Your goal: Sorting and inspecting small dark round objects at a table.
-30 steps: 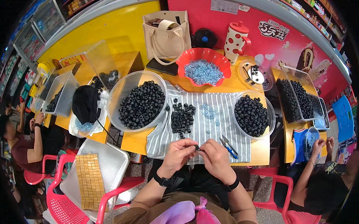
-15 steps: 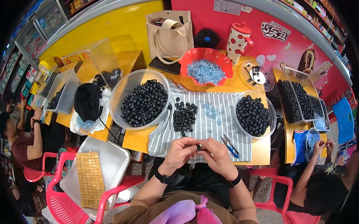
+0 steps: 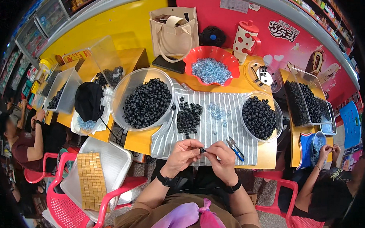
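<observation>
Above the front edge of a grey-and-white striped cloth (image 3: 165, 141), my left hand (image 3: 183, 157) pinches a small black bead-like piece (image 3: 202, 150) between thumb and fingers. My right hand (image 3: 222, 161) is closed beside it, fingertips at the piece's right side. Whatever the right fingers grip is too small to make out. A pile of loose black beads (image 3: 189, 117) lies on the cloth ahead, with small clear-blue pieces (image 3: 215, 111) scattered to its right. Blue-handled thread snips (image 3: 236, 149) rest just right of my right hand, blades slightly apart.
Clear tubs of black beads stand left (image 3: 115, 111) and right (image 3: 279, 127). Behind the cloth sit a red scalloped bowl (image 3: 189, 58) of clear-blue pieces, a beige bag (image 3: 173, 35), a dark phone (image 3: 168, 65) and a spotted tumbler (image 3: 243, 43). Other people work at both sides; pink chairs flank me.
My fingers have shifted slightly, and the right fingertips have drawn a little away, so more of the black piece shows. The view has tilted a little; the table things stay put.
</observation>
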A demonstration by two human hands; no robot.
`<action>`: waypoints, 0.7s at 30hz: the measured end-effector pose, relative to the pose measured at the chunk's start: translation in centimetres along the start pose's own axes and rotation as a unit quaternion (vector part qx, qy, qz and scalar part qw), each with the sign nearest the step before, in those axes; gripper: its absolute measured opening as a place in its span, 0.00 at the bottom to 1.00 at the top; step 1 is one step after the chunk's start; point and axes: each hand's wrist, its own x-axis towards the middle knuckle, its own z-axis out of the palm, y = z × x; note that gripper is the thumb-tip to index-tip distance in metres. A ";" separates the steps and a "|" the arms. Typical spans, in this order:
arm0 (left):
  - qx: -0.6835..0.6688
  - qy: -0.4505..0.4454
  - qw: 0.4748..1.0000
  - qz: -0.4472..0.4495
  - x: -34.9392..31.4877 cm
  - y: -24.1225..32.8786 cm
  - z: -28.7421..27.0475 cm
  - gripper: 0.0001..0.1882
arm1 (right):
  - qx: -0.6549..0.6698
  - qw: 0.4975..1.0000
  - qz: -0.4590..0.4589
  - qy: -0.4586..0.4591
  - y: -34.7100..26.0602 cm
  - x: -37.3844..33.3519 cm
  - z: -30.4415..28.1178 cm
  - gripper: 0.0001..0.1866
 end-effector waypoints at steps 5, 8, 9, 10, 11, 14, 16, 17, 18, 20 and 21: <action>0.003 0.015 1.000 0.009 0.0 0.1 0.2 0.08 | 0.042 0.997 0.064 0.002 -0.5 -0.2 0.5 0.07; 0.007 0.011 1.000 0.011 -0.1 0.2 0.4 0.08 | 0.066 0.994 0.086 0.000 -0.6 -0.5 0.5 0.07; 0.011 0.006 1.000 0.010 -0.1 0.2 0.4 0.07 | 0.074 0.993 0.092 -0.001 -0.6 -0.5 0.4 0.06; 0.011 0.006 1.000 0.011 -0.1 0.3 0.4 0.07 | 0.074 0.993 0.092 -0.001 -0.6 -0.5 0.3 0.06; 0.015 0.002 1.000 0.012 -0.2 0.3 0.4 0.07 | 0.071 0.994 0.086 -0.006 -0.5 -0.5 0.3 0.06; 0.023 -0.006 1.000 0.018 -0.2 0.2 0.4 0.07 | 0.066 0.995 0.074 -0.013 -0.5 -0.6 0.2 0.06; 0.027 -0.011 0.999 0.021 -0.2 0.2 0.5 0.07 | 0.063 0.996 0.069 -0.013 -0.5 -0.7 0.1 0.06; 0.034 -0.008 0.999 0.021 -0.3 0.2 0.5 0.07 | 0.061 0.995 0.074 -0.014 -0.5 -0.8 0.1 0.06; 0.040 -0.004 0.999 0.020 -0.3 0.3 0.5 0.07 | 0.059 0.995 0.078 -0.015 -0.4 -0.9 0.2 0.06; 0.043 -0.009 0.999 0.025 -0.2 0.2 0.5 0.07 | 0.057 0.996 0.073 -0.019 -0.4 -0.8 0.1 0.06; 0.045 -0.013 0.998 0.030 -0.1 0.1 0.5 0.08 | 0.053 0.996 0.068 -0.024 -0.3 -0.8 0.0 0.06</action>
